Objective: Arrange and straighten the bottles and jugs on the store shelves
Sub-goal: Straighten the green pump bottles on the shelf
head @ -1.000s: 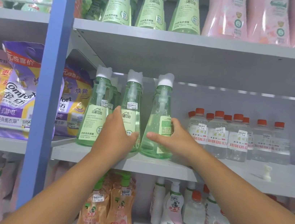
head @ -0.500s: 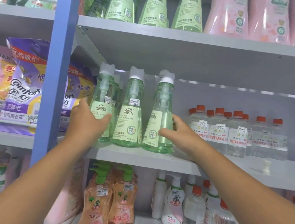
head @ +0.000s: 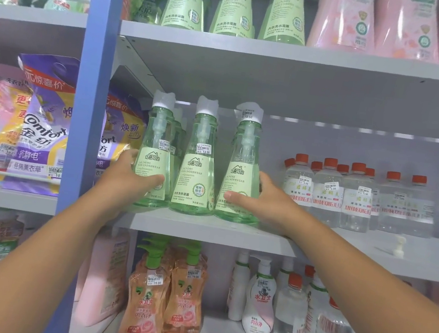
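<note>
On the middle shelf (head: 204, 227) three green bottles stand upright in a front row. Left hand (head: 126, 178) grasps the left bottle (head: 154, 157), thumb across its label; right hand (head: 261, 200) grasps the right bottle (head: 242, 169). Between them, the middle bottle (head: 199, 163) stands untouched.

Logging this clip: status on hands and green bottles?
Left hand grips left green bottle. Right hand grips right green bottle. Middle bottle untouched. Nothing in the way.
</note>
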A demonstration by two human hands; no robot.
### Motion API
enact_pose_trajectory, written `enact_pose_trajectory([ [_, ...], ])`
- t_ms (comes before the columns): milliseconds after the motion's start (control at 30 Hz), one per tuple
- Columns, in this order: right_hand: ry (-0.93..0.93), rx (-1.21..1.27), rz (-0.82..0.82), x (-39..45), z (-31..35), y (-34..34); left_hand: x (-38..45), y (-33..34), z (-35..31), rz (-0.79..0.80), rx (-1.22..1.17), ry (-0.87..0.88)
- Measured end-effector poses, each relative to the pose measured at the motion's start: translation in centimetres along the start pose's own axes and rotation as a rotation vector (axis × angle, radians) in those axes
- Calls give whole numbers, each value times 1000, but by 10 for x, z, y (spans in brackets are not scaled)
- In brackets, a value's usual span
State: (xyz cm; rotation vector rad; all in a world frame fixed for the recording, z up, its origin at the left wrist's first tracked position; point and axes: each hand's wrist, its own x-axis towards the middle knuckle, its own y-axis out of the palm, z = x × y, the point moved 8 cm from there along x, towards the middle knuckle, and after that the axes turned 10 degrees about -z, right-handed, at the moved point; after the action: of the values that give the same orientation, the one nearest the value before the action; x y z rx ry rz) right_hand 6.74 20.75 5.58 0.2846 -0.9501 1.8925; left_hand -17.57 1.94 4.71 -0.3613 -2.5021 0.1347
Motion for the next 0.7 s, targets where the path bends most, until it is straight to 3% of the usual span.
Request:
enact_pose_trajectory([
  [467, 14, 4, 48, 0, -3, 4, 2, 1, 2, -10, 33, 27],
  [700, 11, -15, 71, -5, 1, 3, -7, 2, -8, -100, 221, 142],
])
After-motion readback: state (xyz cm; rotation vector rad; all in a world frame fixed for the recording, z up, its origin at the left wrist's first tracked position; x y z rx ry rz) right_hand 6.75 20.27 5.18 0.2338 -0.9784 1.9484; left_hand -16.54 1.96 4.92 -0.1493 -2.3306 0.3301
